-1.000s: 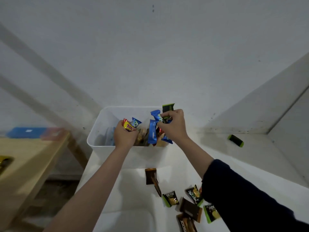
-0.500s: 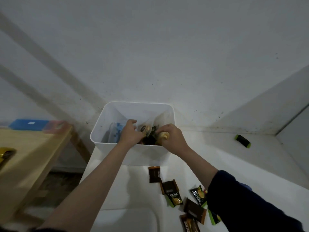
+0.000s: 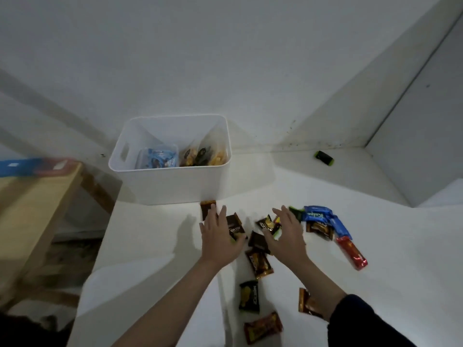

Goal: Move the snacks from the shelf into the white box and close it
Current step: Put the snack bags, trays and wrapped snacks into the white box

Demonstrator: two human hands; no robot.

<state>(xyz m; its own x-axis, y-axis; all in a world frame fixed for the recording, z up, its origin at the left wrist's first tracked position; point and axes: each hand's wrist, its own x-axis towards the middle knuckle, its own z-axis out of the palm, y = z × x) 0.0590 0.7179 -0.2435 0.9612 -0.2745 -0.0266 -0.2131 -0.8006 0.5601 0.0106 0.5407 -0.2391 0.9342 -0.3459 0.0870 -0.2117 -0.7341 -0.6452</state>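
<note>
The white box (image 3: 172, 182) stands open at the back of the white shelf (image 3: 375, 246), with blue and dark snack packets (image 3: 162, 159) inside. Several loose snacks lie in front of it: brown and black packets (image 3: 258, 262), blue wrappers (image 3: 318, 215) and a red bar (image 3: 352, 251). My left hand (image 3: 220, 236) hovers open over a brown packet (image 3: 235, 227) just below the box. My right hand (image 3: 285, 234) is open too, fingers spread over a black and green packet (image 3: 268, 225). Neither hand holds anything.
A small black and green snack (image 3: 324, 158) lies alone at the shelf's back right corner. A wooden table (image 3: 32, 211) with a blue box (image 3: 25, 166) stands to the left, below the shelf edge. A white lid-like surface (image 3: 105, 296) lies at the lower left.
Both hands left the box, where they dropped their snacks, and came back down to the loose packets on the shelf. The camera view tilted down and more snacks show.
</note>
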